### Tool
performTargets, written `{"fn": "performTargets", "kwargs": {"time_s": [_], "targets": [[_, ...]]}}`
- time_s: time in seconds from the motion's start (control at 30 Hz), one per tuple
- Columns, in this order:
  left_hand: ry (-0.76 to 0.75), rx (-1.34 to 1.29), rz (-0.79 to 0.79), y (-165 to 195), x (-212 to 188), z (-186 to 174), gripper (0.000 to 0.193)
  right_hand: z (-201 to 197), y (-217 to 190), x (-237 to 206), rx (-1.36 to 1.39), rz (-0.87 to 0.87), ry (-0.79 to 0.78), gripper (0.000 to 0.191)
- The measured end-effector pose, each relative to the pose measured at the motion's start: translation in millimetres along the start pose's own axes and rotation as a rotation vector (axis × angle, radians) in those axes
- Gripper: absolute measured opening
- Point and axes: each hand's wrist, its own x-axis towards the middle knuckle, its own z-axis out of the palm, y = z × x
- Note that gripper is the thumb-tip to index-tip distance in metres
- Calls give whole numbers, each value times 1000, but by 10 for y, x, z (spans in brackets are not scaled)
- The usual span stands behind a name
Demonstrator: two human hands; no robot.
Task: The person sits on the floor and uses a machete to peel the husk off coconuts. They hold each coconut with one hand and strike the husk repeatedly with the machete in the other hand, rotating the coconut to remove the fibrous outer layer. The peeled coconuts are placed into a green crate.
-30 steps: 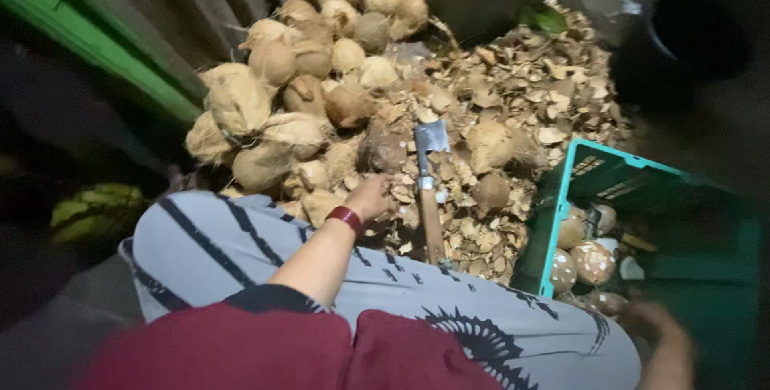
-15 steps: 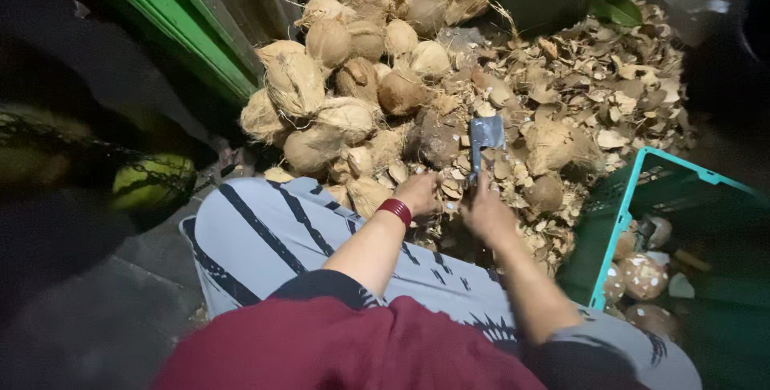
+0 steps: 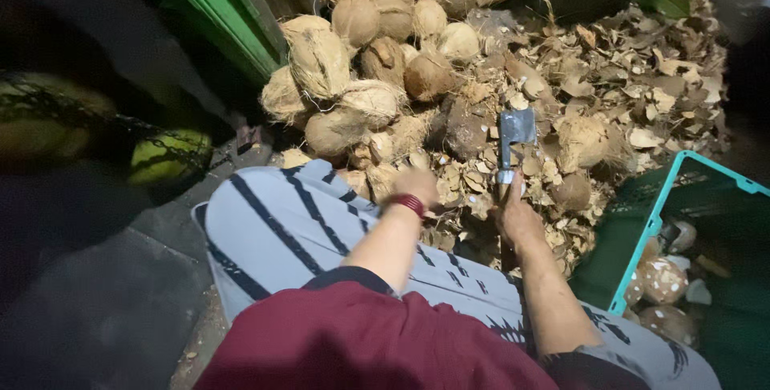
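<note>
My right hand (image 3: 517,217) grips the wooden handle of a small cleaver (image 3: 515,129), whose grey blade points away from me over the shell scraps. My left hand (image 3: 415,188), with a red band at the wrist, reaches down among the husk pieces just in front of my knee; whether it holds anything is hidden. Beyond both hands lies a heap of brown husked coconuts (image 3: 377,61). My lap is covered by a grey cloth with dark stripes (image 3: 297,229).
A litter of dry coconut shell chips (image 3: 626,93) covers the ground to the right. A teal plastic crate (image 3: 654,225) at the right holds several peeled coconuts (image 3: 659,278). A green beam (image 3: 216,5) runs along the left, with green fruit (image 3: 168,157) beside it.
My right hand has come in from the crate side and taken hold of the cleaver's handle. The view has shifted, so the coconut heap sits more to the middle.
</note>
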Motion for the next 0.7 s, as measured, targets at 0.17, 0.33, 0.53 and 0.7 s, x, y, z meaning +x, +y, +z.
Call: {"fn": "performTargets", "kwargs": {"time_s": [0.17, 0.33, 0.53, 0.7], "targets": [[748, -946, -715, -995, 324, -624, 14, 27, 129, 129, 17, -121, 18, 105], [828, -921, -654, -1894, 152, -607, 81, 88, 38, 189, 24, -81, -67, 106], [652, -497, -442, -1848, 167, -514, 142, 83, -282, 150, 20, -16, -140, 101], [645, -455, -363, -1610, 29, -733, 123, -92, -261, 0, -17, 28, -53, 107]]}}
